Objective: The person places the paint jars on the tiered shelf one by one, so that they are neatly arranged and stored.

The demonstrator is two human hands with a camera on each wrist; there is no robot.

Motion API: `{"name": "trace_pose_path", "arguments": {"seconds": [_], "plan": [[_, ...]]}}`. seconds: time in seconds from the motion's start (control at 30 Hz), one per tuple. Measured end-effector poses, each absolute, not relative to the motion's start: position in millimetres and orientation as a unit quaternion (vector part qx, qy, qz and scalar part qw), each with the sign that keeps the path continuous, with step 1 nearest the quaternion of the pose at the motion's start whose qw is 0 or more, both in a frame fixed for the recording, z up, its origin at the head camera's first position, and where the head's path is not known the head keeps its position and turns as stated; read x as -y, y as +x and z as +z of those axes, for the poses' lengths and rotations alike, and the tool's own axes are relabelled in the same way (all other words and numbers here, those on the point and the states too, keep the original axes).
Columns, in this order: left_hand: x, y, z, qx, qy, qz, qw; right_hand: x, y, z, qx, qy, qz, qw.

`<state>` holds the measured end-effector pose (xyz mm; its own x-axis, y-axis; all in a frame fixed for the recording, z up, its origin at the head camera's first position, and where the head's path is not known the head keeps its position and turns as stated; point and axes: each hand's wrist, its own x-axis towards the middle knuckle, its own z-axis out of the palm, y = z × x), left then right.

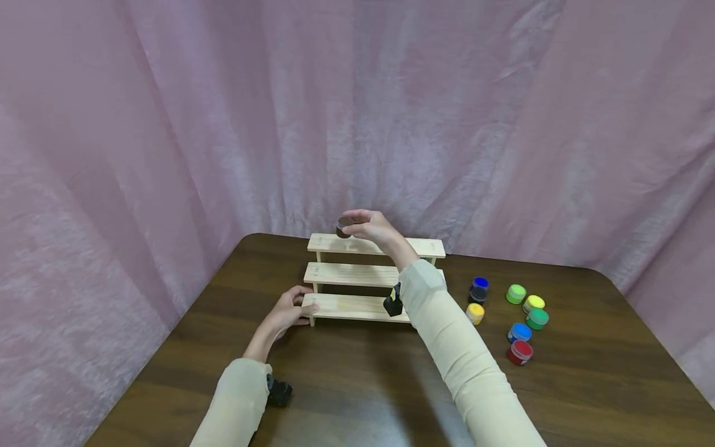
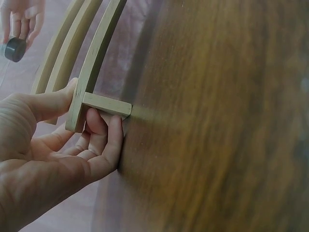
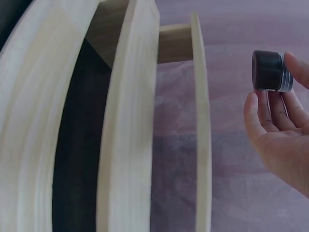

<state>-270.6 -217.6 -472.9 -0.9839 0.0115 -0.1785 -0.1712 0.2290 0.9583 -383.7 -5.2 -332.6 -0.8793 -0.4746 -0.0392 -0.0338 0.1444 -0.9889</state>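
A three-tier wooden display stand [image 1: 346, 304] stands on the dark table. Its left end, at the lowest shelf, is gripped by my left hand [image 1: 287, 313]; in the left wrist view the thumb lies on the board [image 2: 91, 67] and the fingers curl under it beside the leg [image 2: 107, 103]. My right hand [image 1: 373, 228] pinches a small dark paint jar [image 1: 343, 227] by its side, above the left part of the top shelf [image 1: 368, 244]. In the right wrist view the jar [image 3: 268, 71] is held between thumb and fingers, apart from the shelves.
Right of the stand, several paint jars sit on the table [image 1: 603, 347]: blue [image 1: 480, 284], black [image 1: 477, 295], orange-yellow [image 1: 475, 313], light green [image 1: 516, 293], yellow [image 1: 534, 303], green [image 1: 537, 318], another blue [image 1: 520, 333] and red [image 1: 520, 352]. A pink curtain [image 1: 447, 124] hangs behind.
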Motion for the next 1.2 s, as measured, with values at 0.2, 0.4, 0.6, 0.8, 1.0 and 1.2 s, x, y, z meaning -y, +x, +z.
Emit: {"name": "trace_pose_path", "arguments": {"seconds": [0.2,0.4,0.6,0.8,1.0,1.2], "plan": [[222,-270,-474,-0.779,-0.044,0.62,0.076,14,-385,-345,-0.736,-0.146,-0.637,0.179],[222,-271,-473,-0.783,-0.041,0.616,0.076,19,-388,-353,-0.745,-0.13,-0.634,0.165],[219,-273,-470,-0.78,-0.037,0.619,0.079,22,-390,-356,-0.751,-0.13,-0.628,0.154],[219,-273,-470,-0.778,-0.043,0.622,0.079,25,-393,-362,-0.77,-0.134,-0.606,0.149],[221,-273,-471,-0.779,-0.043,0.62,0.083,27,-392,-367,-0.782,-0.137,-0.592,0.136],[227,-274,-470,-0.782,-0.041,0.617,0.076,34,-394,-370,-0.794,-0.153,-0.577,0.116]]}}
